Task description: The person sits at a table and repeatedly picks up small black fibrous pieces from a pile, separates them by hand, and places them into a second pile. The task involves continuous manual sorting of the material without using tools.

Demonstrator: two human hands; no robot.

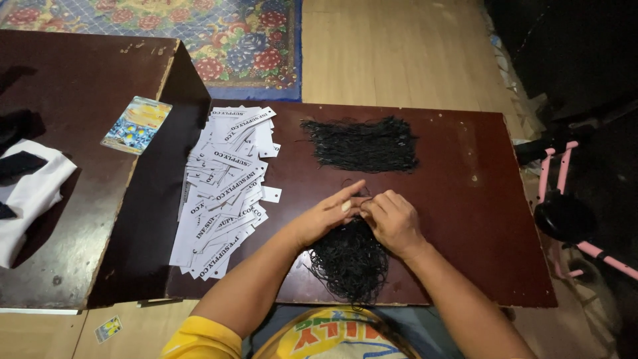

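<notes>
My left hand (329, 214) and my right hand (393, 219) meet over the middle of a dark brown table (465, 219). Their fingertips pinch a thin black string together, with a small white tag showing between the fingers. Just under the hands lies a tangled heap of black strings (349, 262), reaching the table's near edge. A second, flatter bunch of black strings (362, 144) lies farther back. Left of my hands, a long pile of white printed paper tags (222, 189) spreads along the table's left side.
A second dark table (73, 100) stands to the left, holding a colourful card (136, 124) and white and black cloth (26, 186). A flowered rug (199, 33) lies beyond on the wooden floor. A pink and black frame (565, 199) stands at the right.
</notes>
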